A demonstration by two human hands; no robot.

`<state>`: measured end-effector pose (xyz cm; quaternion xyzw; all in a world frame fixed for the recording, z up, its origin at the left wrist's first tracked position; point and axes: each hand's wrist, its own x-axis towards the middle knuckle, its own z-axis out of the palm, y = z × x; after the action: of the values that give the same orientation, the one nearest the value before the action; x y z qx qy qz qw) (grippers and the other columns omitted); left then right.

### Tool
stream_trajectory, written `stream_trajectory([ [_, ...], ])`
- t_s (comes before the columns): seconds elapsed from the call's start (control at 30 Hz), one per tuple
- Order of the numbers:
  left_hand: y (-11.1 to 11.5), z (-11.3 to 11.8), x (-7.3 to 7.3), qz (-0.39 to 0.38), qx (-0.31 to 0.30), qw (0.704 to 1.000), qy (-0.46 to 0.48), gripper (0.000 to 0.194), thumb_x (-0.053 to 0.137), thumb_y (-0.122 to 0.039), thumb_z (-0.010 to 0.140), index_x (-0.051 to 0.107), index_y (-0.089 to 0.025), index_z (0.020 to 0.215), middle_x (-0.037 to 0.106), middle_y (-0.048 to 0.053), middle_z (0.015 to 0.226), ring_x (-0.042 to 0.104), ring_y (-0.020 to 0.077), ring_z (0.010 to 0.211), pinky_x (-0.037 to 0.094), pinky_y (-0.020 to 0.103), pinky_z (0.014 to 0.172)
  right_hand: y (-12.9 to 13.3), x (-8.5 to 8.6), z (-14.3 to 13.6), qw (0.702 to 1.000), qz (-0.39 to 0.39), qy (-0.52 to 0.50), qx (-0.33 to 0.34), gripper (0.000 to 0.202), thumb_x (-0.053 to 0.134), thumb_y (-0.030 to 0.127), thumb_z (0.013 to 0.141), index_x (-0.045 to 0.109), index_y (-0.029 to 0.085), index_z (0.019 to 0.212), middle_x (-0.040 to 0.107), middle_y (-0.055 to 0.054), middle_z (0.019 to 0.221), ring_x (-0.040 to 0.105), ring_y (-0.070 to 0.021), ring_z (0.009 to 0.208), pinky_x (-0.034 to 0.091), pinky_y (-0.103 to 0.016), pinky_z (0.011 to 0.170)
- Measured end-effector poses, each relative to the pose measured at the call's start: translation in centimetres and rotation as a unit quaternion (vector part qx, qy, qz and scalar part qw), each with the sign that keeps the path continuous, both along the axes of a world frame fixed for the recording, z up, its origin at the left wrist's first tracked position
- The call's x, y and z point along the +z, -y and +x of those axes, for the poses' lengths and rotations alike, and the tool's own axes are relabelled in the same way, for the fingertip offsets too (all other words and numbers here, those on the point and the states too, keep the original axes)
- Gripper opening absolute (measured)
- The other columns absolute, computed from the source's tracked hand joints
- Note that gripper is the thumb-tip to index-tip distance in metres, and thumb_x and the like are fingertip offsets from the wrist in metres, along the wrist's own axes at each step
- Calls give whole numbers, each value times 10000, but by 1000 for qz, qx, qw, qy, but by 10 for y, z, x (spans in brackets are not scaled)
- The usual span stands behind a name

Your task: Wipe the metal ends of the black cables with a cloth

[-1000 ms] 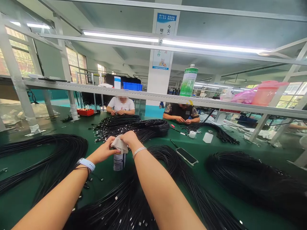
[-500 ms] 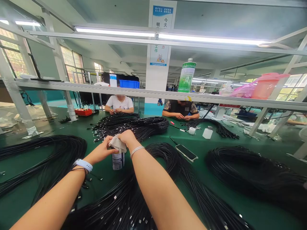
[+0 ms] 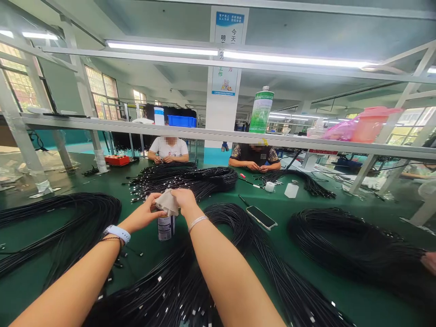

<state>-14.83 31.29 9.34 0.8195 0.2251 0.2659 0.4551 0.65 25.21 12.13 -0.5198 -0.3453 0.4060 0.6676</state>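
Note:
A pale cloth [image 3: 168, 202] is draped over the top of a small can [image 3: 165, 229] that stands upright on the green table. My left hand [image 3: 148, 211] is closed on the cloth's left side, its thumb along the upper edge of the can. From the right, my right hand [image 3: 185, 200] grips the same cloth with bent fingers, partly hidden behind the back of the hand. The cloth covers the can's top. Just in front of the can lies a bundle of black cables [image 3: 177, 277] with bright metal ends.
More black cable coils lie left [image 3: 85, 204], behind [image 3: 218, 179] and right [image 3: 316, 222]. A phone [image 3: 261, 217] and a clear bottle [image 3: 292, 189] are right of the can. Overhead runs a shelf [image 3: 211, 134] bearing a green can [image 3: 261, 111]. Two people sit opposite.
My right hand has turned and shifted slightly to the right on the cloth, while my left stays about in place. Another person's hand now shows at the right edge beside the cable coil.

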Motion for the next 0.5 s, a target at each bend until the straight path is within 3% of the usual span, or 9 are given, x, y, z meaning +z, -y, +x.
stream_trajectory([
  [0.1, 1, 0, 5, 19, 10, 1000, 0, 683, 743, -475, 659, 395, -249, 1203, 538, 123, 1295, 511, 301, 1200, 405, 473, 999, 34, -4, 16, 987, 60, -149, 20, 170, 600, 310, 885, 635, 146, 914, 683, -30, 866, 645, -163, 754, 529, -318, 692],
  [0.23, 5, 1, 20, 137, 118, 983, -23, 641, 648, -555, 716, 467, -251, 1250, 311, 116, 1488, 309, 335, 1345, 349, 494, 1044, 105, -19, 39, 939, 160, -301, 49, 172, 618, 340, 838, 655, 200, 931, 710, -22, 931, 643, -181, 868, 521, -325, 758],
  [0.33, 30, 15, 38, 233, 164, 958, 16, 554, 572, -553, 783, 507, -236, 1234, 417, 99, 1416, 376, 301, 1298, 381, 466, 1024, 154, -38, 46, 901, 210, -378, 46, 155, 628, 356, 833, 662, 209, 867, 710, -7, 877, 634, -145, 810, 518, -282, 755],
  [0.4, 59, 33, 48, 273, 126, 953, 15, 442, 562, -535, 806, 594, -224, 1119, 549, 83, 1278, 459, 275, 1220, 379, 437, 1028, 177, -52, 45, 879, 229, -417, 41, 103, 660, 321, 816, 656, 219, 810, 702, 22, 793, 619, -114, 727, 515, -240, 713],
  [0.5, 114, 67, 53, 290, 10, 957, -34, 384, 571, -520, 815, 648, -235, 1061, 602, 73, 1193, 499, 256, 1167, 355, 420, 1050, 201, -68, 43, 855, 235, -460, 42, 100, 712, 281, 774, 647, 212, 743, 678, 47, 679, 590, -90, 619, 500, -196, 615],
])
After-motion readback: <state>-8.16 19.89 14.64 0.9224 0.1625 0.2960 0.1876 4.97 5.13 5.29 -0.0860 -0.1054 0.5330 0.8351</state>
